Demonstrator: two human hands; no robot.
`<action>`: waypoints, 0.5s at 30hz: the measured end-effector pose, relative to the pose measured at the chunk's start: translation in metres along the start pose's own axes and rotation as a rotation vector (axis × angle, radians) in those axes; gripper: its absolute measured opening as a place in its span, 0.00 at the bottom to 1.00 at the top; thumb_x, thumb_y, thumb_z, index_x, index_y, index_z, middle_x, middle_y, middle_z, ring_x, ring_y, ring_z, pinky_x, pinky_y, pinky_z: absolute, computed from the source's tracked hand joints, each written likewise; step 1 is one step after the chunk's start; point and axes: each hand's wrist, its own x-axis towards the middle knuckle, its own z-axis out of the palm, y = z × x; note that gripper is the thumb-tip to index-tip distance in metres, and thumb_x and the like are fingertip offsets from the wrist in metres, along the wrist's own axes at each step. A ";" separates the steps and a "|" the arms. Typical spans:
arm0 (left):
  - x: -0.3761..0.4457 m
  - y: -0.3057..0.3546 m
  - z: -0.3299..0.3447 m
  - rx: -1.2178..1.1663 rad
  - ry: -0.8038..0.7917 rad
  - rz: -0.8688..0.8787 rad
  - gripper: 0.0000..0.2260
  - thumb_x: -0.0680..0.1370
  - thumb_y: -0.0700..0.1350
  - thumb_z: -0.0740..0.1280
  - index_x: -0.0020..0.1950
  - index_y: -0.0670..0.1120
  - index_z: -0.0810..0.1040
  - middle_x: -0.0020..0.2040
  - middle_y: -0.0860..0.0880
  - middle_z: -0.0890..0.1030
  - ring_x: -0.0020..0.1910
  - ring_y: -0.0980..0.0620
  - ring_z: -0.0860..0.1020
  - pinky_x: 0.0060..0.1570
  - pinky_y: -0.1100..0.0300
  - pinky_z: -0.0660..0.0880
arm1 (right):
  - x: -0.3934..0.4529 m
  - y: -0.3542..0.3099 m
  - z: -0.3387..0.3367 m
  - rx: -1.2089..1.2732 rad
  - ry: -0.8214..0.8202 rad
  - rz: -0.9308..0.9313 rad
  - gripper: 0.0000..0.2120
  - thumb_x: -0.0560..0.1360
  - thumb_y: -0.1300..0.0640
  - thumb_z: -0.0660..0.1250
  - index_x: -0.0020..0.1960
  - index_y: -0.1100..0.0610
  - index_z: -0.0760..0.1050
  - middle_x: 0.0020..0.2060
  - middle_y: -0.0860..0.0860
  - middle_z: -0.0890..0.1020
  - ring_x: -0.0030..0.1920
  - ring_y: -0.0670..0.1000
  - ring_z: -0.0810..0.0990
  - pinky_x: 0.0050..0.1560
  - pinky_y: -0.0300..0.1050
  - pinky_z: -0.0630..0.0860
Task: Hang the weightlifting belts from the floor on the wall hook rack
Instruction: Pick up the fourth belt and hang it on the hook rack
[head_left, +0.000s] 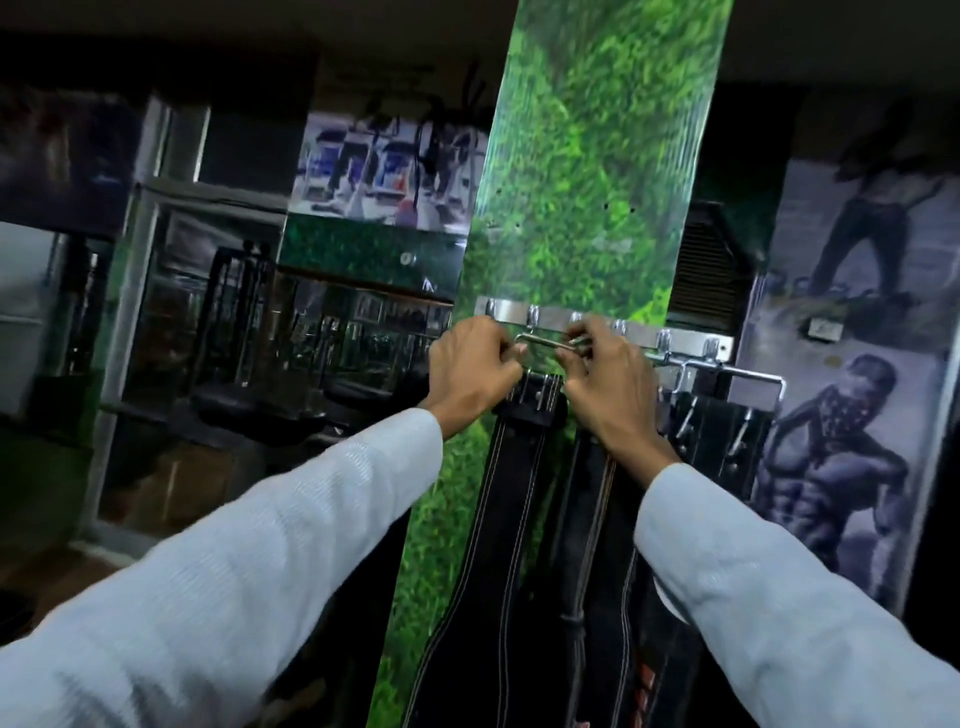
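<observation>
A steel hook rack (597, 323) is fixed across a green, grass-covered wall panel. My left hand (470, 366) and my right hand (610, 379) both grip the metal buckle (545, 343) of a black belt (506, 499) with white stitching, holding the buckle up against the rack's middle hooks. The belt hangs straight down between my arms. A second black belt (602, 545) hangs beside it, partly behind my right wrist. Another black belt (732, 410) hangs by its buckle from the right-hand hooks.
Left of the panel stands a glass-fronted cabinet (218, 322) with dark reflections. A mural of muscular figures (836, 467) covers the wall to the right, with a dark vent (706, 270) above the rack's right end. The floor is out of view.
</observation>
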 end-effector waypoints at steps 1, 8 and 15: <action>0.014 0.002 0.002 0.018 -0.013 -0.029 0.15 0.76 0.54 0.70 0.36 0.44 0.82 0.35 0.46 0.81 0.42 0.40 0.83 0.38 0.56 0.71 | 0.013 -0.001 0.000 -0.022 -0.012 -0.020 0.09 0.77 0.52 0.73 0.54 0.49 0.76 0.42 0.52 0.86 0.42 0.56 0.84 0.39 0.49 0.79; 0.061 0.003 0.023 -0.005 -0.034 -0.273 0.16 0.74 0.57 0.73 0.53 0.45 0.85 0.53 0.41 0.86 0.55 0.38 0.84 0.50 0.50 0.79 | 0.062 -0.009 0.021 0.039 -0.063 0.117 0.06 0.73 0.61 0.76 0.47 0.55 0.81 0.42 0.56 0.88 0.44 0.57 0.85 0.41 0.43 0.74; 0.045 -0.014 0.038 -0.021 -0.090 -0.245 0.13 0.75 0.53 0.71 0.52 0.45 0.83 0.51 0.42 0.84 0.54 0.39 0.83 0.50 0.49 0.79 | 0.031 0.008 0.040 -0.009 -0.120 0.079 0.07 0.75 0.65 0.69 0.50 0.56 0.82 0.44 0.56 0.86 0.44 0.59 0.84 0.41 0.48 0.79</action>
